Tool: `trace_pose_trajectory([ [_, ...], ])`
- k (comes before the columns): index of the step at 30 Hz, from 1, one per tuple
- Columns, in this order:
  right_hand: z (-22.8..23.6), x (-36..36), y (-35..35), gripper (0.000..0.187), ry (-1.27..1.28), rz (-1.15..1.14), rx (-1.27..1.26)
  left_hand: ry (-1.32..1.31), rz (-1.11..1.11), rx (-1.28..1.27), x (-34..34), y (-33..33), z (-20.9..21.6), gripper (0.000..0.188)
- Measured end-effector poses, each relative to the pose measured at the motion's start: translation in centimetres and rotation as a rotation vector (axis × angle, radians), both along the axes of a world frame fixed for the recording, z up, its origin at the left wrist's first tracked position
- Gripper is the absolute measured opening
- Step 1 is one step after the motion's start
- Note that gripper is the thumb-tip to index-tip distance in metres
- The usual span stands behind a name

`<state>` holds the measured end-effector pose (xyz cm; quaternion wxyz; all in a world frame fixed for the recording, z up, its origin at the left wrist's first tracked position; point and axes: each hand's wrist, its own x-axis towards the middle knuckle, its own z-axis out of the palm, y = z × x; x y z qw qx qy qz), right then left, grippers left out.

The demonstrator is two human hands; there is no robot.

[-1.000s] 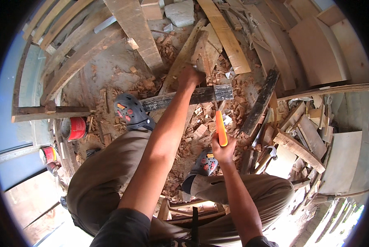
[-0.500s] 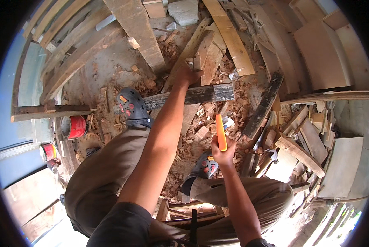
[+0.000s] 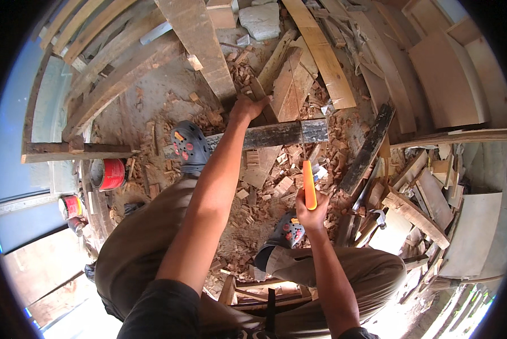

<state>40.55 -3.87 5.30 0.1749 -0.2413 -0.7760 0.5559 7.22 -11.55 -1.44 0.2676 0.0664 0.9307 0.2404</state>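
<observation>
My right hand [image 3: 311, 209] is closed around the orange handle [image 3: 309, 185] of a handsaw. Its thin blade, seen nearly edge-on, runs away from me across the right part of a dark, worn board [image 3: 273, 134]. A grey clog [image 3: 190, 146] on my left foot presses on that board's left end. Beyond the board, my left hand [image 3: 250, 108] grips a short brown wood strip [image 3: 264, 103], its thumb pointing right; the other fingers are partly hidden. Another clog [image 3: 290, 229] shows on my right foot, beside my right wrist.
Wood chips [image 3: 276, 175] and offcuts cover the ground. A second dark board [image 3: 367, 150] leans at the right, near a hammer [image 3: 380, 218]. Long planks [image 3: 199, 48] lie ahead, sheets [image 3: 448, 73] stand at the far right, and a red can [image 3: 107, 174] sits at the left.
My left hand has shifted slightly left and now sits on the brown strip, which lies across more openly. The saw stays in my right hand; the whole view has moved slightly.
</observation>
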Motion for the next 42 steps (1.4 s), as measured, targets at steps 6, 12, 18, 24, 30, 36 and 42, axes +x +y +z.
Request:
trace_pose_trajectory([
  [6, -0.4, -0.1, -0.1, 0.004, -0.009, -0.007, 0.058, 0.126, -0.045, -0.013, 4.5, -2.5, 0.0, 0.088],
  [12, 0.8, -0.8, -0.3, 0.004, 0.000, 0.006, 0.071, 0.348, -0.063, -0.065, 7.2, -4.5, 2.3, 0.064],
  [18, 1.5, -3.5, 0.5, 0.006, -0.030, -0.006, 0.055, 0.427, -0.012, 0.008, 4.5, -4.0, 2.1, 0.059],
  [24, 0.6, -4.1, -0.3, 0.008, -0.051, -0.029, -0.032, 0.686, 0.075, 0.221, 5.1, -4.7, -1.1, 0.038],
  [30, 0.8, -4.9, -0.1, 0.007, -0.040, -0.003, 0.050, 0.677, 0.136, 0.195, 4.8, -4.1, -1.4, 0.032],
  [36, 2.0, -7.1, 0.7, 0.007, -0.040, 0.004, 0.022, 0.664, 0.186, 0.188, 3.9, -3.8, -0.8, 0.035],
  [42, 2.0, -7.0, 0.7, 0.013, 0.029, 0.029, 0.118, 0.699, 0.163, 0.209, 3.5, -4.1, -1.1, 0.040],
])
